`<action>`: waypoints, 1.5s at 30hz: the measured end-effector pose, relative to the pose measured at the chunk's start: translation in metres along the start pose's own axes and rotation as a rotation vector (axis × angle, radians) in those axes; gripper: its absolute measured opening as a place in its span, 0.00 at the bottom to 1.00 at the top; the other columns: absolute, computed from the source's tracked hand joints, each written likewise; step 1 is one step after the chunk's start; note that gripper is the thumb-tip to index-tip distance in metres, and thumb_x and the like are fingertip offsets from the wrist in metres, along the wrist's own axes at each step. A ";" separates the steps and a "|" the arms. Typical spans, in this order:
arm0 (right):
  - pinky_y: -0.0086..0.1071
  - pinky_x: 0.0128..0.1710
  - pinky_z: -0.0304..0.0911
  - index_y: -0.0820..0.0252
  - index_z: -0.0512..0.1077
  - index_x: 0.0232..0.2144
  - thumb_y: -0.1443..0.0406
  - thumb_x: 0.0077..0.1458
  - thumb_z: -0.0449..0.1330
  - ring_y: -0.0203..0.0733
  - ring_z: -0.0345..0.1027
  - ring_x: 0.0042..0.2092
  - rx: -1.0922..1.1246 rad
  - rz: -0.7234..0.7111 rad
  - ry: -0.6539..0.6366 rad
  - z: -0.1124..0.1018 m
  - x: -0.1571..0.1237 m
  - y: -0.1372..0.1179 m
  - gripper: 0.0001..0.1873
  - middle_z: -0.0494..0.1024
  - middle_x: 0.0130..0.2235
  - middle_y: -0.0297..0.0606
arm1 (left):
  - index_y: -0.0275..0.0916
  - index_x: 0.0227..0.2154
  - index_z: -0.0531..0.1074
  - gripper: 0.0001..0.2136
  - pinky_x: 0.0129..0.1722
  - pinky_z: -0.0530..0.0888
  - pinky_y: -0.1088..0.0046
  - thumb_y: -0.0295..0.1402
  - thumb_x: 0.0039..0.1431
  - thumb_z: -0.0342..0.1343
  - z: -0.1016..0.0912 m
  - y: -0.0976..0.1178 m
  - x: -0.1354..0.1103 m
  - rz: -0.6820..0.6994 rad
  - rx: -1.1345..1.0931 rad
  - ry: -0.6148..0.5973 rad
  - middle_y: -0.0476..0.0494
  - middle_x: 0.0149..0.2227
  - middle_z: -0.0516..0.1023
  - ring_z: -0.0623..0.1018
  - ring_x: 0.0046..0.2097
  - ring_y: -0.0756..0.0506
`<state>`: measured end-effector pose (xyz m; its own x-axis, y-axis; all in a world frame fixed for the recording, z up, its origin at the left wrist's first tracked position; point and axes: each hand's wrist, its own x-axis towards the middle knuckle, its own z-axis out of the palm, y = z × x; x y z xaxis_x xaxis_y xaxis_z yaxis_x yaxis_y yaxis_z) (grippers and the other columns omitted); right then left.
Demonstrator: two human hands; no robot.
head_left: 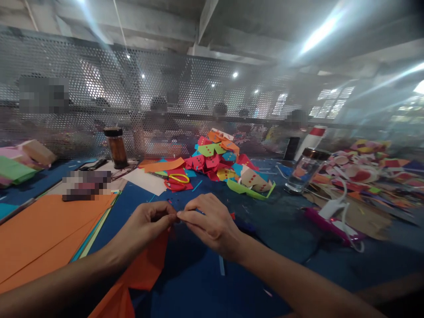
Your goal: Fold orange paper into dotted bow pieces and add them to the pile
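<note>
Grip: left hand [145,225] and right hand [212,225] meet fingertip to fingertip over the middle of the table, each with thumb and forefinger pinched tight (whatever sits between them is too small to make out).
Left hand: curled closed, knuckles up, its forearm coming in from the lower left.
Right hand: back of the hand to the camera, the other fingers loosely bent, its forearm running off to the lower right.
Orange paper [145,265]: a folded piece lying just under the left hand and wrist, its upper edge reaching to the spot where the fingertips meet, its lower end running out of the bottom of the view.
Table [198,282]: covered in dark blue, flecked with small paper offcuts.
Stack of sheets [43,229]: orange on top, well to the left of the hands.
Scissors [177,181]: yellow and red handles, lying flat just beyond the hands.
Heap of cut-outs [218,159]: red, orange, green and blue pieces piled behind the scissors.
Jars: a dark-lidded jar [115,148] at the back left, a glass jar [304,170] at the right.
Backdrop: a perforated metal screen [165,88] along the far edge, with people seated beyond it (blurred).
</note>
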<state>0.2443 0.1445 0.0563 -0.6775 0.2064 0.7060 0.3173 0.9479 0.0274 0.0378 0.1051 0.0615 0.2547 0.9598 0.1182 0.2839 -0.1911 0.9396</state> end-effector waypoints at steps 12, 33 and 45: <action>0.36 0.44 0.64 0.57 0.72 0.35 0.67 0.61 0.61 0.41 0.71 0.41 0.434 0.354 0.055 0.010 0.005 -0.007 0.01 0.76 0.37 0.36 | 0.39 0.28 0.74 0.10 0.28 0.66 0.75 0.36 0.61 0.52 0.001 -0.006 -0.003 0.100 0.224 0.077 0.52 0.24 0.77 0.75 0.28 0.49; 0.34 0.42 0.66 0.58 0.72 0.32 0.71 0.56 0.63 0.39 0.70 0.39 0.533 0.503 0.016 0.010 0.006 -0.006 0.04 0.75 0.35 0.33 | 0.40 0.33 0.74 0.09 0.27 0.66 0.75 0.35 0.64 0.50 0.004 -0.009 -0.007 0.248 0.479 0.097 0.51 0.25 0.79 0.76 0.26 0.50; 0.33 0.43 0.65 0.58 0.72 0.33 0.69 0.60 0.61 0.39 0.71 0.40 0.573 0.524 -0.074 0.007 0.007 -0.005 0.02 0.76 0.36 0.34 | 0.40 0.29 0.74 0.09 0.26 0.64 0.77 0.32 0.62 0.50 0.002 -0.005 -0.008 0.256 0.505 0.110 0.53 0.23 0.76 0.73 0.25 0.51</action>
<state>0.2331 0.1432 0.0560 -0.5830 0.6583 0.4762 0.2298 0.6958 -0.6805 0.0366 0.0976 0.0552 0.2837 0.8805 0.3798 0.6389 -0.4689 0.6098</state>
